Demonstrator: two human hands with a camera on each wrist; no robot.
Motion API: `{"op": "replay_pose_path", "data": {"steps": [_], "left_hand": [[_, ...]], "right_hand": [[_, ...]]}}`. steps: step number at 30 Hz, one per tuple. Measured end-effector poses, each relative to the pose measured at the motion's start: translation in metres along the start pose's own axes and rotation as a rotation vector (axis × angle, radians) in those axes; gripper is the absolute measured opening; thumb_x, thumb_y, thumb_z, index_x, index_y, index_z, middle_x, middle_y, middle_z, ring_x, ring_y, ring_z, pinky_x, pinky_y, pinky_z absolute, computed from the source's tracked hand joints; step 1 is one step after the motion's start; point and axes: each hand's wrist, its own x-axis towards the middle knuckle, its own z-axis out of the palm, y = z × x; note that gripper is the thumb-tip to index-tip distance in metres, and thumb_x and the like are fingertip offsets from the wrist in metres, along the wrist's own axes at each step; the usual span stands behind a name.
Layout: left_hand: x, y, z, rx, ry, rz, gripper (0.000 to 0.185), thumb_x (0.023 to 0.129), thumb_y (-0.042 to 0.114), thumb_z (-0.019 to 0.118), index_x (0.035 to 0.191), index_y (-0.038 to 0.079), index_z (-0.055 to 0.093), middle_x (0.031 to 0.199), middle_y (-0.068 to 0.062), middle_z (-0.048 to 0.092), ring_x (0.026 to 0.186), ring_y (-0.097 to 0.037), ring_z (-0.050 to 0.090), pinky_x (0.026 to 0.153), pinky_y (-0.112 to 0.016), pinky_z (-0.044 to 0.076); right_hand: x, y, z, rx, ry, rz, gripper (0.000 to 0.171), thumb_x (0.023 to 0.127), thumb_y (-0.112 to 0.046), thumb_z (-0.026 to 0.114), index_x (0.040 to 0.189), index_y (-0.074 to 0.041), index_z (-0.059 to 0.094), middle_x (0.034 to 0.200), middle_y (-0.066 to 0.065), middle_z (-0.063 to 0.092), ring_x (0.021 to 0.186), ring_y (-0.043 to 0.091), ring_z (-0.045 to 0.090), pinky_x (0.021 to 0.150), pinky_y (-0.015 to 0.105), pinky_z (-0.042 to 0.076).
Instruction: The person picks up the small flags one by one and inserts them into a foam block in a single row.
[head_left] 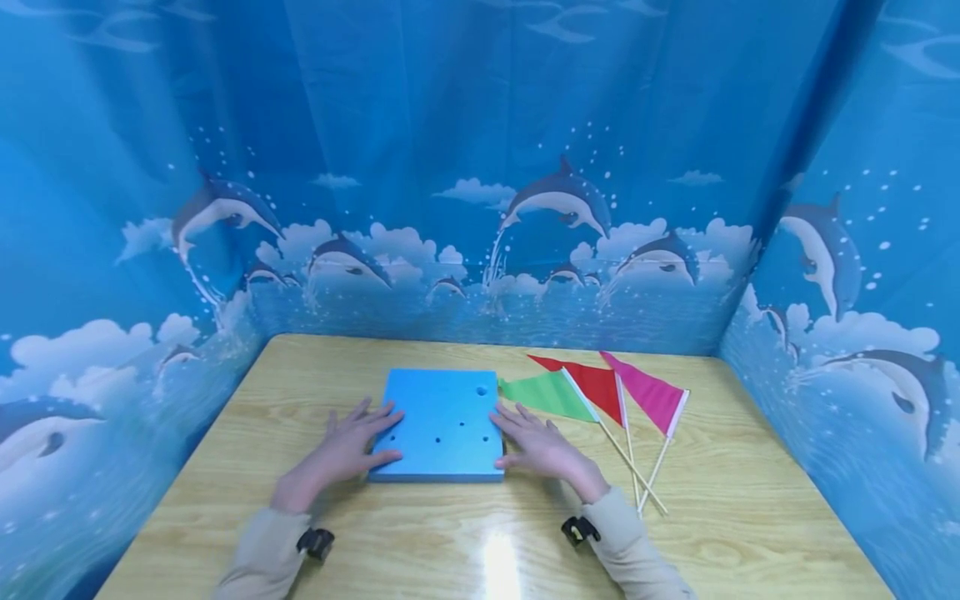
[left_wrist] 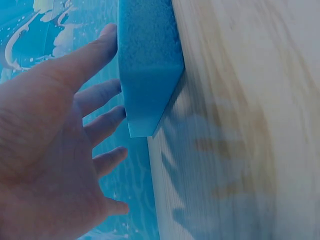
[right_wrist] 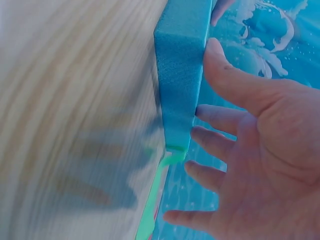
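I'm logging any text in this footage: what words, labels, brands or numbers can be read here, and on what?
None: no readable text in any view.
The blue foam block shows only holes.
The green flag, red flag and pink flag are plain.
The backdrop carries dolphins and clouds, no writing.

1 blue foam block [head_left: 442, 425] w/ 5 holes. 3 flags on sticks: 1 green flag [head_left: 547, 394], 1 red flag [head_left: 592, 385], 1 pink flag [head_left: 651, 397]. 2 hands: left hand [head_left: 347, 446], right hand [head_left: 542, 446]. 1 wood table [head_left: 750, 517].
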Motion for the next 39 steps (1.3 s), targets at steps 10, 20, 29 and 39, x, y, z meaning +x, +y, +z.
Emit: {"op": "replay_pose_path", "data": {"steps": [10, 20, 29, 39], "left_hand": [[0.015, 0.018, 0.009, 0.012, -0.033, 0.034, 0.071, 0.095, 0.051, 0.066, 0.152, 0.015, 0.047, 0.162, -0.01, 0.036, 0.152, -0.044, 0.017, 0.111, -0.081, 0.001], [0.025, 0.038, 0.016, -0.013, -0.063, 0.071, 0.07, 0.094, 0.049, 0.067, 0.153, 0.016, 0.047, 0.162, -0.008, 0.035, 0.153, -0.042, 0.015, 0.112, -0.08, -0.001], [0.036, 0.057, 0.025, -0.006, -0.08, 0.093, 0.071, 0.093, 0.051, 0.068, 0.153, 0.019, 0.047, 0.163, -0.006, 0.034, 0.154, -0.039, 0.013, 0.114, -0.077, -0.003], [0.035, 0.075, 0.031, -0.022, -0.077, 0.084, 0.074, 0.09, 0.051, 0.071, 0.153, 0.019, 0.046, 0.164, -0.005, 0.033, 0.155, -0.037, 0.013, 0.116, -0.075, -0.004]], "right_hand": [[-0.014, 0.022, -0.007, -0.002, 0.004, 0.037, 0.081, 0.092, -0.036, 0.073, 0.159, -0.013, 0.033, 0.168, 0.008, 0.022, 0.155, 0.04, 0.01, 0.114, 0.077, 0.013], [-0.035, 0.04, -0.018, 0.041, 0.008, 0.034, 0.08, 0.093, -0.033, 0.073, 0.158, -0.008, 0.033, 0.167, 0.014, 0.022, 0.153, 0.047, 0.009, 0.111, 0.08, 0.012], [-0.054, 0.051, -0.026, 0.052, 0.024, 0.026, 0.08, 0.092, -0.029, 0.074, 0.157, -0.004, 0.034, 0.165, 0.019, 0.023, 0.15, 0.052, 0.011, 0.114, 0.074, 0.018], [-0.071, 0.057, -0.028, 0.061, 0.035, 0.039, 0.082, 0.089, -0.029, 0.076, 0.156, -0.003, 0.035, 0.164, 0.021, 0.025, 0.149, 0.054, 0.012, 0.112, 0.078, 0.016]]}}
